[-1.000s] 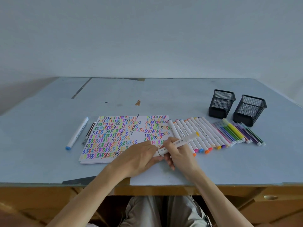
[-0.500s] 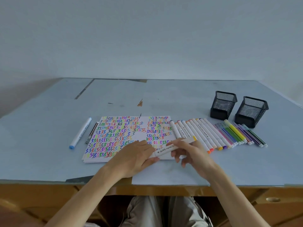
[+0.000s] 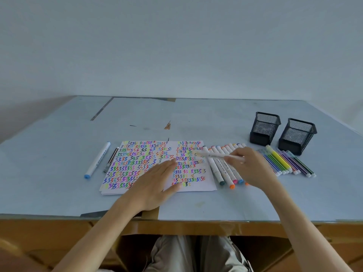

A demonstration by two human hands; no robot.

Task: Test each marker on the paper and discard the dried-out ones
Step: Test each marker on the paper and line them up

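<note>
Since the earlier frame, the marker is carried by the right hand, gripped, tip over the right part of the paper. The left hand is pressed flat on the paper. Many squiggles are drawn; two rows of markers lie right of the paper, so the rest to test cannot be judged.

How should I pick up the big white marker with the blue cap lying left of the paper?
Pinch the blue-capped marker around the middle of its long white barrel, coming straight down from above. It lies flat on the table, alone except for a thin pen to its right, so both its long sides are open for a grip.
</note>
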